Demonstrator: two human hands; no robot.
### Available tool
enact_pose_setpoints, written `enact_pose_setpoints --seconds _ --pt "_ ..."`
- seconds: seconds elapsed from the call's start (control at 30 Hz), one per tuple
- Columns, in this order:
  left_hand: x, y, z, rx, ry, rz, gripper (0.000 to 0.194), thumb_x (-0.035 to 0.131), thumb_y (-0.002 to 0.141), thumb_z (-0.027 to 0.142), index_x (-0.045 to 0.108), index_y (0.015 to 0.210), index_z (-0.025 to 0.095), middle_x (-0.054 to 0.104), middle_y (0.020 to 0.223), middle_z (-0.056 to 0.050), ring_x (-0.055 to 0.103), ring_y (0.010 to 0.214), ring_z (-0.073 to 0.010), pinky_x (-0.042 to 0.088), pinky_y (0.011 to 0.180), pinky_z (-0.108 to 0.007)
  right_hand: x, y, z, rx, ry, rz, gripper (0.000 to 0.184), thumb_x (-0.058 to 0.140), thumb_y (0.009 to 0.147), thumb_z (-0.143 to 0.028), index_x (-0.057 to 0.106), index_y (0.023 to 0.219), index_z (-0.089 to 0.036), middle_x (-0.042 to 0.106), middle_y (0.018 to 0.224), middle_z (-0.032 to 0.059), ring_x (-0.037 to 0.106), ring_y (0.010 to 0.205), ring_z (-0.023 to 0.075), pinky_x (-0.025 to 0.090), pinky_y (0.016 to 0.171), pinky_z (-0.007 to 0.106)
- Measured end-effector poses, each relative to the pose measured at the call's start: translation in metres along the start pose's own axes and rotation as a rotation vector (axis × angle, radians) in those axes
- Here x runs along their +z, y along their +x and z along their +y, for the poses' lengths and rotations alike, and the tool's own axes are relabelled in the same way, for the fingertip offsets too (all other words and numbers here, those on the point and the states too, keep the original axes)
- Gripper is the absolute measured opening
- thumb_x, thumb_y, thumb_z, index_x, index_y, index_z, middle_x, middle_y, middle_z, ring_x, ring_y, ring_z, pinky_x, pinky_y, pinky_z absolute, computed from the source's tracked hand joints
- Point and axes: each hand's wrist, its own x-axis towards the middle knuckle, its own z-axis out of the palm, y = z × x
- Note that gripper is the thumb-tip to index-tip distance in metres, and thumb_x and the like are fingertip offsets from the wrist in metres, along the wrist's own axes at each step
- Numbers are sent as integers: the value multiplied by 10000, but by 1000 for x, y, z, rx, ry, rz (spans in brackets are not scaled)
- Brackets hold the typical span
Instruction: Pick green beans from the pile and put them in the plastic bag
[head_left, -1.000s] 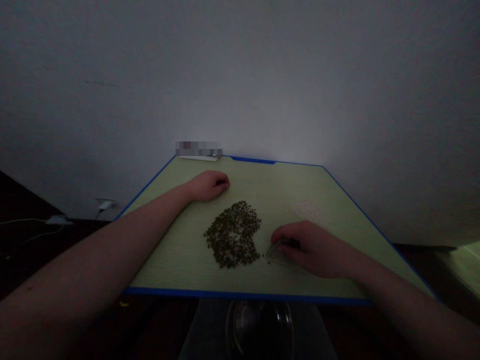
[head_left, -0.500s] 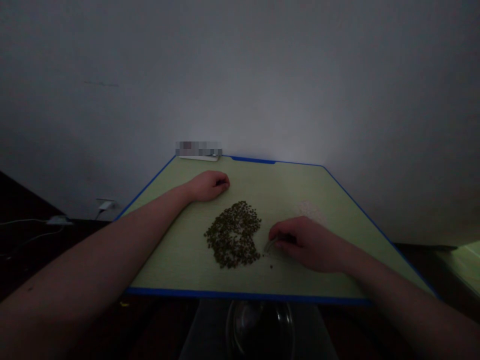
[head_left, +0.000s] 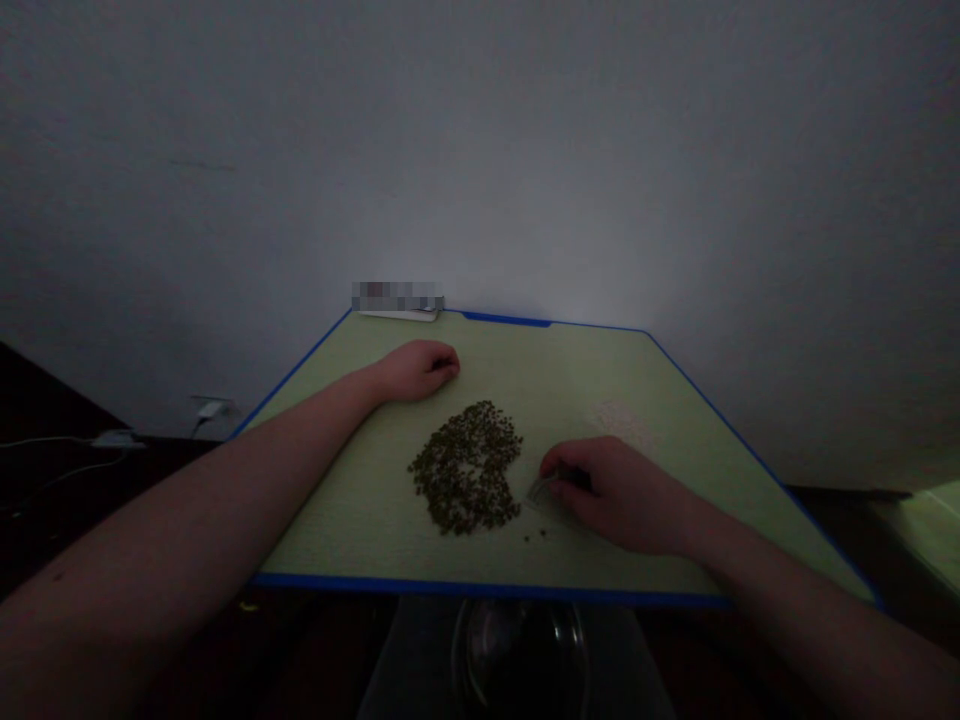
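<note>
My left hand [head_left: 420, 370] rests on the table with its fingers curled in, and nothing shows in them. In front of it is a loose heap of small dark green beans [head_left: 457, 490], which look like mung beans. Just right of the heap, my right hand [head_left: 611, 490] is closed on thin, pale metallic tweezers [head_left: 538, 490]. Their tips point down toward the tabletop, close to the heap's right edge. Two stray beans [head_left: 535, 536] lie nearer me. Behind my right hand is a thin patch of small whitish grains [head_left: 624, 420], partly covered by the hand.
The pale green table [head_left: 525, 370] has a blue rim and stands against a grey wall. A white, blurred-out object [head_left: 397, 314] sits at its far left corner. A clear glass bowl [head_left: 521, 650] rests on my lap below the front edge. Cables and a plug [head_left: 212, 410] are at left.
My right hand has shifted slightly toward me with the tweezers. A bean that was by the tweezers' tips now lies nearer the front edge, beside another stray one. My left hand stays put.
</note>
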Motion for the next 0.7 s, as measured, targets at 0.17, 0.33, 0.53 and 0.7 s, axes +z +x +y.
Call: enact_pose_setpoints --seconds 0.17,0.33,0.53,0.7 --pt "0 0 1 2 4 -2 263 441 811 346 627 838 163 622 731 -24 496 631 -127 333 577 -245 -1 9 1 -82 -32 -4 195 504 788 -170 664 899 -186 646 683 2 524 579 108 347 550 229" --pt "0 0 0 6 -13 10 255 447 809 339 626 838 160 618 720 -18 493 618 -119 335 574 -240 -4 15 -2 -169 -48 -73 198 493 795 -156 656 903 -189 621 660 -16 494 558 92 330 534 216" --pt "1 0 -1 21 -11 22 260 448 808 342 631 844 161 619 721 -21 496 617 -119 339 579 -244 -7 11 -3 -216 -64 -134 210 479 787 -126 656 880 -190 618 677 -20 493 581 90 339 557 216" --pt "2 0 -1 16 -9 19 257 445 806 338 629 845 163 625 734 -26 501 627 -125 342 581 -249 -4 8 -2 -160 -36 -102 200 482 789 -137 652 885 -182 618 670 -15 501 577 95 338 548 218"
